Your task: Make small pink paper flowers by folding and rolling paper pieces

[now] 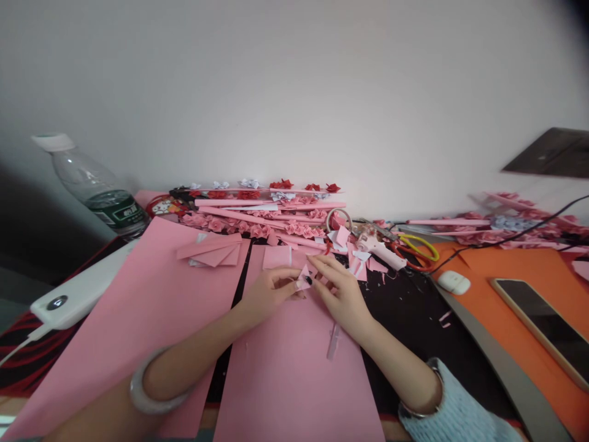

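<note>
A small folded piece of pink paper (pixel 304 274) is pinched between my two hands, above a large pink sheet. My left hand (pixel 271 293) grips its left side with thumb and fingers. On the other side my right hand (pixel 343 294) holds it with the fingertips, a dark nail showing at the thumb. Beneath both hands lies the large pink sheet (pixel 294 393). Just behind my left hand is a small pink paper square (pixel 277 257). A narrow pale strip (pixel 333 341) rests on the sheet below my right hand.
Pink paper flowers and rolled tubes (pixel 257 224) line the wall. A glue gun (pixel 381 250) and yellow-handled scissors (pixel 418 245) lie right of centre. Leftward are another pink sheet (pixel 161 319), a water bottle (pixel 101 190) and a power bank (pixel 78 294). A phone (pixel 543 319) lies on orange paper.
</note>
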The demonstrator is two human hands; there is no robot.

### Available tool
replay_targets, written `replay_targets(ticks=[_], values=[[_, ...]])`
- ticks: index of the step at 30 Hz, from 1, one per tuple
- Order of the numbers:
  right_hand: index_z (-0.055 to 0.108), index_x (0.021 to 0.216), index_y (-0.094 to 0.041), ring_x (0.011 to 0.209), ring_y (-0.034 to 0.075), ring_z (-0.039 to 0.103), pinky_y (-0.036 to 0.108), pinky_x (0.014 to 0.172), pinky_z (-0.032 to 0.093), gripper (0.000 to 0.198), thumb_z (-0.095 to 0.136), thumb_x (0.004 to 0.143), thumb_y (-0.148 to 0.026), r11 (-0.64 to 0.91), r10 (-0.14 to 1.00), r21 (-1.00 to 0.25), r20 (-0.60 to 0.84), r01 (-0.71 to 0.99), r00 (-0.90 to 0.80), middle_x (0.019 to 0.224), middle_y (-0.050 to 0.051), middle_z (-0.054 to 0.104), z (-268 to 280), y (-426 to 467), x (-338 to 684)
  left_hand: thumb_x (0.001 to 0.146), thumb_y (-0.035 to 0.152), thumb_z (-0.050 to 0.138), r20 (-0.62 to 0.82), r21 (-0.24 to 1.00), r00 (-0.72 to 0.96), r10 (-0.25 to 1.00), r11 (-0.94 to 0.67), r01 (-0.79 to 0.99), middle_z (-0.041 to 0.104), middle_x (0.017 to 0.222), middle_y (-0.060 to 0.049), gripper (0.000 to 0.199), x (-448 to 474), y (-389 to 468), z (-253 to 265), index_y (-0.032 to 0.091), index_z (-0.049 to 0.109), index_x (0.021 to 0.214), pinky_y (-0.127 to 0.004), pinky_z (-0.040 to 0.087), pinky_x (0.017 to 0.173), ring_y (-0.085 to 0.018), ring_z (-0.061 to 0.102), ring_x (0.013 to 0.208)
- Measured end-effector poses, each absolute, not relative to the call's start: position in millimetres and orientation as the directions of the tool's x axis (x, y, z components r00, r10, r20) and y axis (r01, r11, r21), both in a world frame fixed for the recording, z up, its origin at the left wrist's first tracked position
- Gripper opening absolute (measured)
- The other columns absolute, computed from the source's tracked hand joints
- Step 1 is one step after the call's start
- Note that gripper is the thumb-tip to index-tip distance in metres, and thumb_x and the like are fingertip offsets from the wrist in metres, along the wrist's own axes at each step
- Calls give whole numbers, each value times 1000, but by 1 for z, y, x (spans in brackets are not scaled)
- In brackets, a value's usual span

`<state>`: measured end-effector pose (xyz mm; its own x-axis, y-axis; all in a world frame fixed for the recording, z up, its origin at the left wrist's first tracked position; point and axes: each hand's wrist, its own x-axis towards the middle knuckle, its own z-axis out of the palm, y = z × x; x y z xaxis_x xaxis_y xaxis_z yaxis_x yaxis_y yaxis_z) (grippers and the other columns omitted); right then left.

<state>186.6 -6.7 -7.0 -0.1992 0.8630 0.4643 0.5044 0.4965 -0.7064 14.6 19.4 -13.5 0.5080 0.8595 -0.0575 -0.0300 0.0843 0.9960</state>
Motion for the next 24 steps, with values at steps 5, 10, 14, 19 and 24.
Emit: replay_targets(ticks=[5,10,14,19,24], values=[[58,118,-25,100,18,56,29,75,51,40,46,83,-9,521,850,-693,473,499,-231,115,9,55,-5,-6,187,76,29,61,-47,997,516,856,70,-26,62,92,-6,24,15,20,-15,15,66,95,-30,52,75,-13,62,73],[62,113,-24,103,19,56,35,86,47,35,46,84,-11,559,817,-618,523,553,-243,116,11,57,-5,-5,188,77,28,59,-41,998,518,855,57,-15,63,84,-5,22,14,22,-18,14,66,93,-30,51,75,-14,62,72],[65,108,-25,103,20,56,35,82,48,33,48,83,-11,539,834,-660,505,523,-223,116,10,58,-3,-6,188,78,29,59,-30,999,523,852,43,-12,64,88,-5,23,13,22,-19,15,66,94,-30,51,75,-14,62,73],[70,89,-24,91,17,59,23,57,49,25,54,75,-10,344,939,-887,319,308,-131,108,7,60,0,-6,186,76,29,61,-36,999,510,859,46,-8,64,85,-5,20,14,22,-18,14,65,88,-30,51,73,-14,62,72],[69,84,-21,93,18,58,26,63,49,14,59,75,-17,257,966,-941,241,221,-98,106,7,59,-2,-4,188,75,29,61,-69,997,497,865,79,1,63,78,-4,17,14,22,-20,13,64,83,-31,51,74,-15,63,71]])
